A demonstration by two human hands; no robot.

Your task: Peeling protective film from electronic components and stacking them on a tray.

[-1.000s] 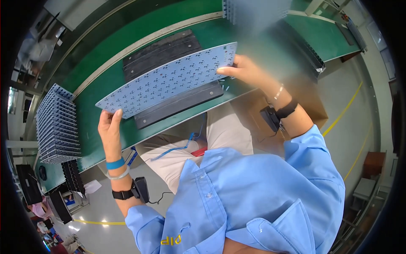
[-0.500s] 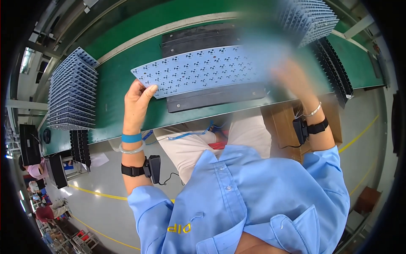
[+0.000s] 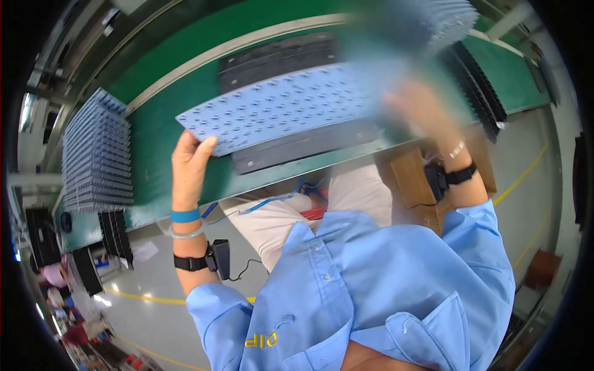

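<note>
A long pale-blue circuit board [image 3: 272, 109], covered in small dark holes and marks, slants up to the right above a black fixture [image 3: 309, 147] on the green bench. My left hand [image 3: 192, 161] pinches the board's lower left corner, thumb on top and fingers behind. At the board's right end is my right hand [image 3: 417, 111]. A blurred patch smears its fingers and hides that end, so its grip cannot be made out. The board covers the middle of the fixture, leaving bars showing behind and in front.
Stacked similar boards [image 3: 98, 154] stand at the left of the bench [image 3: 151, 133], in a black slotted rack [image 3: 116, 238]. Another stack [image 3: 455, 21] is at the far right, by a second black rack [image 3: 479, 89]. A cardboard box [image 3: 411, 176] sits below the bench edge.
The whole view has turned slightly, with the left side of the scene lower and the right side higher. My left hand keeps its hold on the board, and my right hand stays by its end.
</note>
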